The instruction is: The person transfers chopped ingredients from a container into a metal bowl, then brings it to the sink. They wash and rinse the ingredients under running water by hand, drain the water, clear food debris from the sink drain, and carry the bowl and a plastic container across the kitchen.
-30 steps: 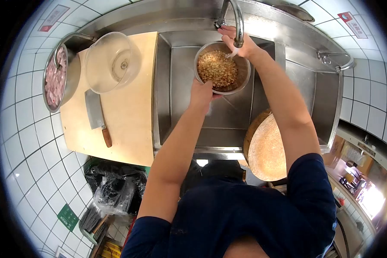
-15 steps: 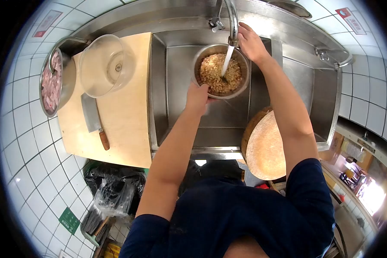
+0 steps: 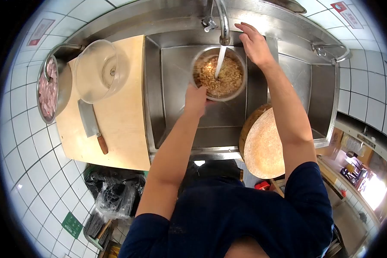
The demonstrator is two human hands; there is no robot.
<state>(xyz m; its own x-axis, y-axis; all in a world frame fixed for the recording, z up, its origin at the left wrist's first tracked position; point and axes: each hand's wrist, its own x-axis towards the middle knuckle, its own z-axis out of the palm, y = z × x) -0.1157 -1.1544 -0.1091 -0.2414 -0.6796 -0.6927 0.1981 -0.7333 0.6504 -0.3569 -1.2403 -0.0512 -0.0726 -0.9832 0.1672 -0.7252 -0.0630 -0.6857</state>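
Observation:
A round metal bowl (image 3: 244, 81) of small golden-brown pieces (image 3: 223, 81) is over the sink, slightly blurred. My left hand (image 3: 196, 99) grips its lower left rim, thumb on top and fingers partly hidden beneath. Water runs from the curved faucet (image 3: 224, 26) into the bowl. My right hand (image 3: 254, 43) is raised just right of the faucet, above the bowl's upper right side, with its fingers apart and nothing in it. The faucet handle (image 3: 210, 24) is left of the spout.
On the left, a wooden board (image 3: 124, 129) bears a cleaver (image 3: 88, 118) and a clear plastic container (image 3: 84, 77). Beyond it stands a metal bowl (image 3: 65, 86) of pink meat (image 3: 48, 90). A round chopping block (image 3: 264, 146) is at the sink's front right.
Water has started flowing into the bowl, whose contents now look wet and blurred. My right hand has left the faucet handle and moved right, its fingers spreading.

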